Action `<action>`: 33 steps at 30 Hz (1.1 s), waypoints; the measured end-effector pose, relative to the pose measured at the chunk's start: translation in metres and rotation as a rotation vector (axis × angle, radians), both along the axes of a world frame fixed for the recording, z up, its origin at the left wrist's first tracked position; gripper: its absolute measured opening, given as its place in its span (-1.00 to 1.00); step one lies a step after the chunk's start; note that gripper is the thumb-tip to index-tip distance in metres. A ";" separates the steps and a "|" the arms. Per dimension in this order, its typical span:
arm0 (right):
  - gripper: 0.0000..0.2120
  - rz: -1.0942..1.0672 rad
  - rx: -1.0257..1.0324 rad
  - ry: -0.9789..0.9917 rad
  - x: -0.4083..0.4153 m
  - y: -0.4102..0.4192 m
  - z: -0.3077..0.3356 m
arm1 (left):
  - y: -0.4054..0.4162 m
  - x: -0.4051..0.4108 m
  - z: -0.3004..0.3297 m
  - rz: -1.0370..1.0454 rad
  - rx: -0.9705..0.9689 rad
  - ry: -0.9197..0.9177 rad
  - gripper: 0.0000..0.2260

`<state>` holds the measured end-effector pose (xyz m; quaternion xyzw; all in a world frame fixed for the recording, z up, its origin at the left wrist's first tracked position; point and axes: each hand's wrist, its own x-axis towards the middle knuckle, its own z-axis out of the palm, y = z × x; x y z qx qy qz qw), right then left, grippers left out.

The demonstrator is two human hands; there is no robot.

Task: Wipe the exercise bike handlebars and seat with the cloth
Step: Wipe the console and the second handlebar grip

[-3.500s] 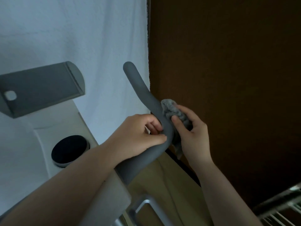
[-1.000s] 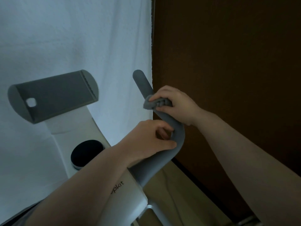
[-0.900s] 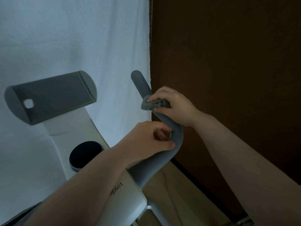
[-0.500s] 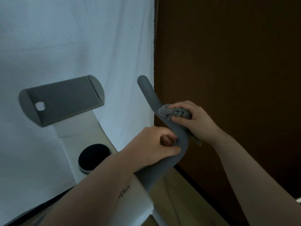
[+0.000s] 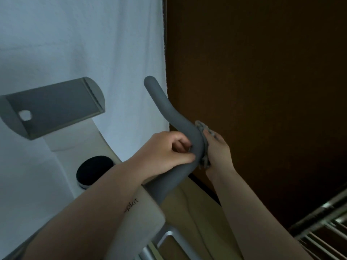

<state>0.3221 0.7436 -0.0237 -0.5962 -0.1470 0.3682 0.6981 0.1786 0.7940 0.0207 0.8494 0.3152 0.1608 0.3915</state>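
My right hand [image 5: 217, 151] presses the bunched grey cloth [image 5: 203, 139] against the outer side of the handlebar [image 5: 169, 113], right at its bend; my thumb lies over the cloth and the rest of my fingers are hidden behind the bar, so I cannot tell how tightly they wrap. My left hand [image 5: 165, 152] is curled round the same bar on the inner side of the bend, thumb laid along the grip, steadying it. Half a second ago the cloth sat higher on the rising part of the bar with my fingers over the top; now it has slid down to the bend, level with my left hand. The free end of the handlebar points up toward the white curtain [image 5: 75, 44]. To the left stand the grey tablet holder [image 5: 54, 107] and the black round knob [image 5: 94, 168] on the bike's white body [image 5: 142, 212]. A brown wall [image 5: 262, 81] fills the right side, and a metal rack [image 5: 326, 229] shows at the lower right corner.
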 end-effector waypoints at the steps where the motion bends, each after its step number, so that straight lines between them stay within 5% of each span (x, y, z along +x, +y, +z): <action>1: -0.76 -0.022 -0.012 0.011 -0.004 -0.009 -0.006 | 0.000 -0.001 -0.001 -0.004 0.005 0.006 -0.76; 8: -0.83 -0.174 0.082 -0.202 -0.020 -0.017 -0.002 | 0.002 0.001 0.001 -0.001 0.009 0.025 -0.82; 15: -0.73 -0.098 -0.004 -1.019 -0.009 -0.038 0.000 | 0.005 0.000 0.002 0.020 -0.002 0.064 -0.84; 18: -0.76 -0.004 -0.062 -0.905 0.002 -0.027 0.010 | 0.005 0.001 0.003 0.031 -0.004 0.073 -0.87; 24: -0.76 0.046 -0.029 -1.134 -0.014 -0.043 0.012 | 0.004 0.000 0.004 0.034 0.017 0.081 -0.89; 33: -0.72 -0.040 -0.023 -1.059 -0.025 -0.040 0.009 | 0.000 -0.003 0.003 0.043 0.032 0.065 -0.92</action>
